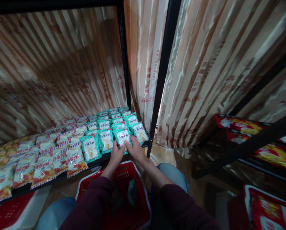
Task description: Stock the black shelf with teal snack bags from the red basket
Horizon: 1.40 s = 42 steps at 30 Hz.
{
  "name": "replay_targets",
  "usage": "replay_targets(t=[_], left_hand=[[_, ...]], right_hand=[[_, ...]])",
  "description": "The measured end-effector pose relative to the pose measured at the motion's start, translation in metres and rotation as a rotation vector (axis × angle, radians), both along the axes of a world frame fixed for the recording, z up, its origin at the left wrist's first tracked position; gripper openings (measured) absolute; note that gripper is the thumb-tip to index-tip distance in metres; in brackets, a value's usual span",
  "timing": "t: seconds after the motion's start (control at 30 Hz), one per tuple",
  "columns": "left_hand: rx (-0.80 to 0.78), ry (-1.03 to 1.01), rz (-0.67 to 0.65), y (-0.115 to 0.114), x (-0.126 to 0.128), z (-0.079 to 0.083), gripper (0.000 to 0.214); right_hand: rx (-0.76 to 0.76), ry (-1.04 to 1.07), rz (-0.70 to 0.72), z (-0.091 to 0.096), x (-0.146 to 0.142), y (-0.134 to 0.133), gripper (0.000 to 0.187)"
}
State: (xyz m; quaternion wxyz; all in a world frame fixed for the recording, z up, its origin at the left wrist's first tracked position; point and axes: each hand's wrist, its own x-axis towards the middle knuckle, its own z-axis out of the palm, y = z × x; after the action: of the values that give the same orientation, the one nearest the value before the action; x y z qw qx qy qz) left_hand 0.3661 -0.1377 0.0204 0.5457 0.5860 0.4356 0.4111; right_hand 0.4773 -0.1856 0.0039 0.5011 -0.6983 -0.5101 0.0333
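Both of my hands grip one teal and white snack bag (123, 136) by its lower part, at the front edge of a low shelf. My left hand (117, 153) has its fingers closed on the left side of the bag, and my right hand (134, 148) closes on the right side. Rows of matching teal bags stand around it, with one teal bag (106, 140) just to the left and another teal bag (139, 133) to the right. Below my arms sits a red basket (143, 188) with a white rim; a teal bag (131, 193) lies inside.
White and orange snack bags (43, 166) fill the shelf's left part. A black post (154, 111) rises by its right corner, with pleated curtains (195, 70) behind. Red and yellow bags (260, 143) lie on a right-hand rack, above another red basket (247, 195).
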Motion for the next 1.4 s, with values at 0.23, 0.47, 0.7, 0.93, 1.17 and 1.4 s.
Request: replay_targets(t=[0.23, 0.47, 0.7, 0.93, 1.17, 1.4], left_hand=[[0.048, 0.116, -0.01, -0.005, 0.003, 0.001, 0.053], [0.132, 0.253, 0.033, -0.003, 0.005, -0.004, 0.056], [0.184, 0.3, 0.101, -0.005, 0.006, -0.013, 0.064], [0.215, 0.346, 0.077, -0.007, 0.011, -0.003, 0.064], [0.249, 0.424, 0.101, -0.014, 0.017, 0.001, 0.065], [0.25, 0.349, 0.169, -0.013, 0.021, -0.005, 0.069]], right_hand=[[0.063, -0.009, -0.009, -0.007, -0.001, 0.005, 0.038], [0.059, 0.01, 0.007, -0.009, -0.002, 0.009, 0.039], [0.057, -0.015, 0.005, -0.003, -0.004, 0.011, 0.035], [0.097, -0.016, -0.088, -0.015, -0.01, 0.011, 0.048], [0.126, -0.114, -0.025, -0.018, -0.011, 0.007, 0.052], [0.052, -0.239, -0.036, -0.006, -0.007, 0.002, 0.05]])
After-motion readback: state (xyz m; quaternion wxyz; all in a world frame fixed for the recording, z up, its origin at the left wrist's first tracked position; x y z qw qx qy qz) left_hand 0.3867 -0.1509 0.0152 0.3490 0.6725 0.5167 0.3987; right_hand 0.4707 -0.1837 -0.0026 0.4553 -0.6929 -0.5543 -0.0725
